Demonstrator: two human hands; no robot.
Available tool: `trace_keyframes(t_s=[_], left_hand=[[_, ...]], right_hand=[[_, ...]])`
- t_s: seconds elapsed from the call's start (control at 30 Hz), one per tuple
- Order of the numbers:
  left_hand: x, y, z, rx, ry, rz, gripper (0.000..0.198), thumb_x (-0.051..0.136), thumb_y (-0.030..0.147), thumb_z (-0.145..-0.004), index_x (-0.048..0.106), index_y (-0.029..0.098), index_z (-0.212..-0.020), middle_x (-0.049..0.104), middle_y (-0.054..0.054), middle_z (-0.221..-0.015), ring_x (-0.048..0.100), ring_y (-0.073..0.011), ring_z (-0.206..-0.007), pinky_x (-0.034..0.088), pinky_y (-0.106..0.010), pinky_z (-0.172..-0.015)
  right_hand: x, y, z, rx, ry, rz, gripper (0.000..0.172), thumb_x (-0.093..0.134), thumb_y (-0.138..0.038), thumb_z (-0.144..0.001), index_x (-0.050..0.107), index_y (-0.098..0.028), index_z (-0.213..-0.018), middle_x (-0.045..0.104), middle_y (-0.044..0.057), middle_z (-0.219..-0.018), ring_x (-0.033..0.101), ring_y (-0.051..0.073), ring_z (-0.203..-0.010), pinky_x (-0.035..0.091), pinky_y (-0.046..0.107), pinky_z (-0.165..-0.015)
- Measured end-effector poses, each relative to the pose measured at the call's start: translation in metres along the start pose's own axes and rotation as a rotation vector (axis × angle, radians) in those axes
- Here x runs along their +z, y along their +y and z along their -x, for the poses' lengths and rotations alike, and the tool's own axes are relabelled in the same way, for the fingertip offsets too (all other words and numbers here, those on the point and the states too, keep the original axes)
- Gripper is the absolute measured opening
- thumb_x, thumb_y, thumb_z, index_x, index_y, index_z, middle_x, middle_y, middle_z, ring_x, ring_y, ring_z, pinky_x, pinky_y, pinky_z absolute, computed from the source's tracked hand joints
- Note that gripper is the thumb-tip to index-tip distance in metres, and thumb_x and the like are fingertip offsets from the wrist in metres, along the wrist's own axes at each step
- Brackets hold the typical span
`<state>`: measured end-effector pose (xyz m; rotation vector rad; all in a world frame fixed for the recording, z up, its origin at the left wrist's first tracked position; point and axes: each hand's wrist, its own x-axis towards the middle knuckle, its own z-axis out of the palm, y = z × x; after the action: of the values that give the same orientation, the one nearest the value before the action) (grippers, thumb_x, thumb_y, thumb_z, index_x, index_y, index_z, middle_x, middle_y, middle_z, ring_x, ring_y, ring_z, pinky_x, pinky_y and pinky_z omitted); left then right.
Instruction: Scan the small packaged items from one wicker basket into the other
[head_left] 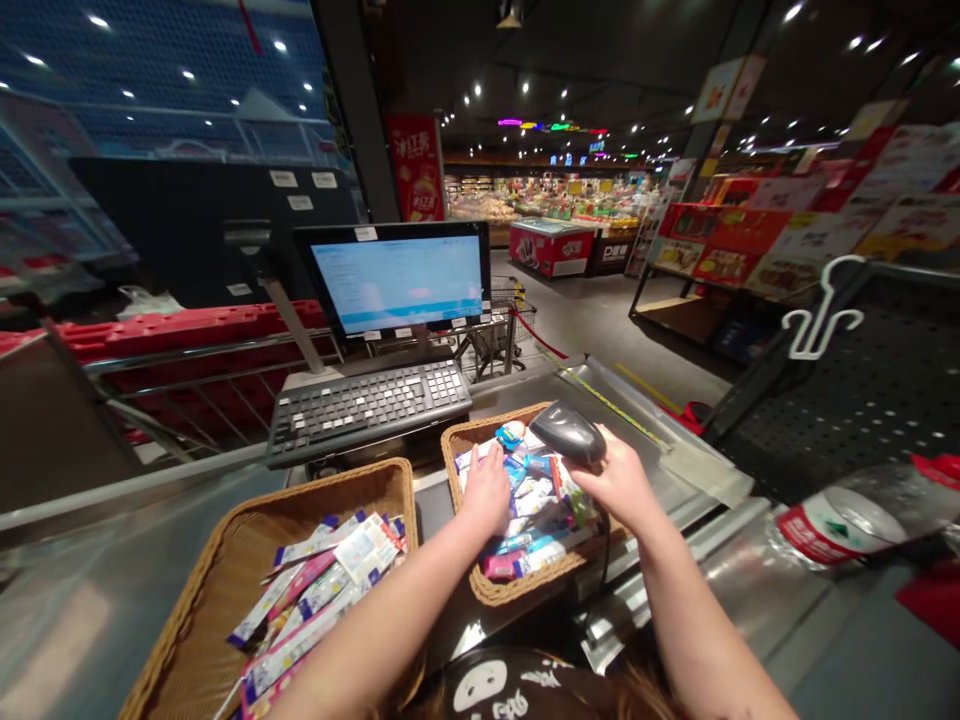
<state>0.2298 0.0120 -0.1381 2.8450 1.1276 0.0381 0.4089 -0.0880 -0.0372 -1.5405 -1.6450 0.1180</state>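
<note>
My right hand grips a black barcode scanner and holds it over the right wicker basket. My left hand reaches into that same basket, palm down on the small colourful packets piled there; its fingers curl over one with blue on it. A second wicker basket at the lower left holds several similar flat packets. Both baskets sit on a steel checkout counter.
Behind the baskets stand a black keyboard and a lit monitor. A plastic-wrapped roll with a red label lies at the right, by a black perforated panel with a white hook. Shop aisles and shelves stretch beyond.
</note>
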Motion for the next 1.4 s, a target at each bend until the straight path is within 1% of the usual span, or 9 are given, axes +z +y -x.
trace_keyframes(t_s=[0.17, 0.27, 0.4, 0.53, 0.7, 0.83, 1.0, 1.2, 1.4], left_hand=[[0.004, -0.004, -0.007, -0.065, -0.004, -0.06, 0.054, 0.069, 0.025, -0.07, 0.062, 0.014, -0.122, 0.043, -0.019, -0.148, 0.023, -0.036, -0.144, -0.007, -0.058, -0.117], [0.003, -0.005, -0.008, -0.053, -0.007, -0.042, 0.046, 0.069, 0.024, -0.068, 0.068, 0.018, -0.113, 0.046, -0.016, -0.146, 0.024, -0.0361, -0.144, -0.008, -0.056, -0.118], [0.002, -0.012, -0.007, -0.12, 0.064, 0.028, 0.032, 0.059, 0.02, -0.075, 0.071, 0.015, -0.105, 0.056, -0.018, -0.135, 0.029, -0.0369, -0.142, -0.001, -0.059, -0.118], [-0.005, -0.023, -0.005, -0.151, 0.128, 0.084, 0.025, 0.054, 0.02, -0.08, 0.072, 0.018, -0.098, 0.061, -0.014, -0.13, 0.035, -0.0352, -0.139, 0.005, -0.062, -0.117], [-0.027, -0.038, 0.008, -0.106, 0.26, 0.147, 0.013, 0.06, 0.024, -0.082, 0.071, 0.021, -0.088, 0.054, -0.009, -0.141, 0.03, -0.0319, -0.143, 0.002, -0.065, -0.116], [-0.052, -0.053, 0.025, -0.105, 0.355, 0.162, 0.015, 0.062, 0.022, -0.082, 0.07, 0.026, -0.093, 0.046, -0.003, -0.149, 0.024, -0.0301, -0.146, 0.001, -0.064, -0.116], [-0.085, -0.069, 0.048, -0.131, 0.451, 0.1, 0.019, 0.063, 0.023, -0.081, 0.07, 0.027, -0.098, 0.04, -0.003, -0.152, 0.021, -0.0301, -0.147, 0.001, -0.063, -0.117], [-0.115, -0.085, 0.078, -0.176, 0.532, 0.048, 0.02, 0.061, 0.027, -0.085, 0.069, 0.027, -0.102, 0.037, -0.004, -0.154, 0.02, -0.0312, -0.147, -0.002, -0.063, -0.116], [-0.132, -0.103, 0.101, -0.218, 0.588, 0.011, 0.02, 0.06, 0.027, -0.085, 0.069, 0.027, -0.103, 0.036, -0.004, -0.154, 0.021, -0.0303, -0.146, -0.004, -0.062, -0.117]], right_hand=[[0.0, 0.012, 0.0, 0.037, -0.02, 0.004, 0.022, 0.061, -0.026, -0.071, 0.067, -0.02, -0.091, 0.068, 0.008, -0.1, 0.063, 0.027, -0.097, 0.05, 0.044, -0.089], [0.0, 0.015, 0.0, 0.036, -0.021, 0.006, 0.023, 0.061, -0.026, -0.071, 0.067, -0.019, -0.093, 0.068, 0.009, -0.101, 0.063, 0.027, -0.098, 0.049, 0.045, -0.09], [-0.003, 0.013, -0.001, 0.04, -0.009, -0.002, 0.024, 0.06, -0.025, -0.072, 0.067, -0.019, -0.094, 0.068, 0.009, -0.098, 0.063, 0.027, -0.098, 0.05, 0.044, -0.089], [-0.004, 0.011, -0.001, 0.036, -0.012, -0.012, 0.022, 0.06, -0.025, -0.072, 0.067, -0.02, -0.093, 0.069, 0.008, -0.096, 0.064, 0.027, -0.096, 0.05, 0.043, -0.087], [-0.003, 0.009, 0.0, 0.036, -0.001, -0.01, 0.02, 0.061, -0.025, -0.072, 0.066, -0.02, -0.091, 0.069, 0.008, -0.097, 0.064, 0.027, -0.094, 0.051, 0.042, -0.087], [0.001, 0.003, -0.004, 0.019, -0.006, -0.021, 0.017, 0.061, -0.025, -0.072, 0.066, -0.02, -0.088, 0.069, 0.007, -0.096, 0.064, 0.026, -0.094, 0.051, 0.043, -0.089], [0.01, -0.007, -0.013, -0.034, 0.014, 0.002, 0.032, 0.063, -0.028, -0.072, 0.066, -0.019, -0.102, 0.068, 0.011, -0.109, 0.063, 0.03, -0.105, 0.049, 0.048, -0.093], [0.022, -0.03, -0.025, -0.143, 0.024, -0.004, 0.04, 0.063, -0.028, -0.074, 0.062, -0.019, -0.113, 0.066, 0.013, -0.117, 0.06, 0.031, -0.114, 0.045, 0.049, -0.1], [0.035, -0.061, -0.039, -0.222, 0.018, -0.039, 0.038, 0.062, -0.027, -0.074, 0.063, -0.02, -0.111, 0.067, 0.012, -0.116, 0.059, 0.032, -0.115, 0.044, 0.05, -0.101]])
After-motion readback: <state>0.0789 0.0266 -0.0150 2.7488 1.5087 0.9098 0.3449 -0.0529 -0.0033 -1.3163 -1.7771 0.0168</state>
